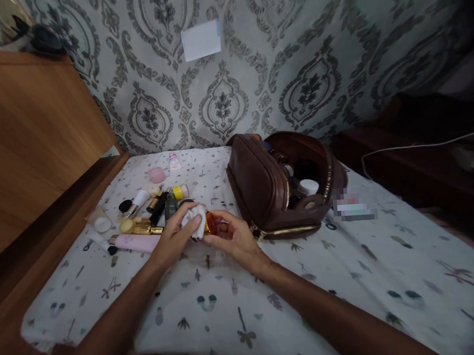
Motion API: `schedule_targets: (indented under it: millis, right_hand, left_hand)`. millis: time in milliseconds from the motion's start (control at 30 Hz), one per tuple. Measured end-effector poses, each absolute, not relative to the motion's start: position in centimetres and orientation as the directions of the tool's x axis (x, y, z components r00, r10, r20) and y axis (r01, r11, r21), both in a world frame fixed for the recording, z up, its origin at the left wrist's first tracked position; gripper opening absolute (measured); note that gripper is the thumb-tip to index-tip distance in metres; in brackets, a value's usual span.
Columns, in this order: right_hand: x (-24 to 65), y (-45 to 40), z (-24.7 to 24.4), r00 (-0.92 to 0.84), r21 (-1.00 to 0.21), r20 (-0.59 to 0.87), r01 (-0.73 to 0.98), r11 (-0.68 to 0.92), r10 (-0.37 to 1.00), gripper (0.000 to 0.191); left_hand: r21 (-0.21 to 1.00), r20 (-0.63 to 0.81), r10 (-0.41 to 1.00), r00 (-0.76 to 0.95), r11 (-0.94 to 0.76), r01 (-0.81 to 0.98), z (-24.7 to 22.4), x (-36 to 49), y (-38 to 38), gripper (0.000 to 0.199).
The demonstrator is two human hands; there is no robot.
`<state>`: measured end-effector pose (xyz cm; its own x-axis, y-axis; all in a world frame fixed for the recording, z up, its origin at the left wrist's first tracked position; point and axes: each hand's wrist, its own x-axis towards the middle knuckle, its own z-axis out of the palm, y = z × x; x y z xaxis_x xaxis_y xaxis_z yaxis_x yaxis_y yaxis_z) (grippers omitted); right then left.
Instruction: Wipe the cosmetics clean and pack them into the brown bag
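Amber, kinda see-through, that's the little container [211, 222] sitting between both hands, near the middle of the table and a bit left of the bag. The left hand [171, 236] is closed around a bunched white cloth [195, 223], pressing it up against the container's left end. The right hand [241, 242] has the other end, thumb on the near side and fingers curled round the far side, so yeah, it's gripping it. Can't really make out the shape under the cloth.

Just left of the hands there's a pile of makeup stuff: a long pink tube [136, 243] on the near side, a gold tube [150, 230] just beyond it, and a bottle with a yellow band [177, 192] at the far right of the pile. A pink jar [156, 175] and a small white-and-pink tube [174, 161] lie farther back. To the right, the brown bag [257, 189] stands unzipped, a white-lidded jar [309, 186] showing inside. All of it's on a white patterned tablecloth [225, 312].
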<state>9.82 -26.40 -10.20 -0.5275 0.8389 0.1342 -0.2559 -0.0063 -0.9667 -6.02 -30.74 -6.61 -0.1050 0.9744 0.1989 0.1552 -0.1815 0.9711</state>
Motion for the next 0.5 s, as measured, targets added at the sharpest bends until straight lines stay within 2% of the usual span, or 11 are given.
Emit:
schedule_targets:
  millis: [133,267,333,500]
  right_hand:
    - [10.10,-26.46,-10.32,-0.521,-0.952,0.308,-0.173,0.254,0.796,0.052]
    - [10.40,-26.41,-10.41,-0.542,-0.863,0.451,-0.064,0.500,0.709,0.054]
    - [10.40,-26.38,-10.56,-0.552,-0.854,0.451,-0.039,0.519,0.701,0.055]
    - [10.16,-26.40,-10.98,-0.498,-0.916,0.352,-0.008,0.401,0.793,0.071]
  left_hand:
    - [1.000,-0.018,0.997,-0.081,0.017,-0.005,-7.04,-6.21,-30.65,0.035]
    - [0.969,-0.222,0.967,-0.123,0.205,-0.140,-6.99,-6.07,-30.59,0.041]
    - [0.959,-0.237,0.958,-0.163,0.203,-0.198,-6.93,-5.86,-30.49,0.040]
    - [0.955,-0.119,0.958,-0.260,0.039,-0.293,-7.33,-5.41,-30.25,0.040]
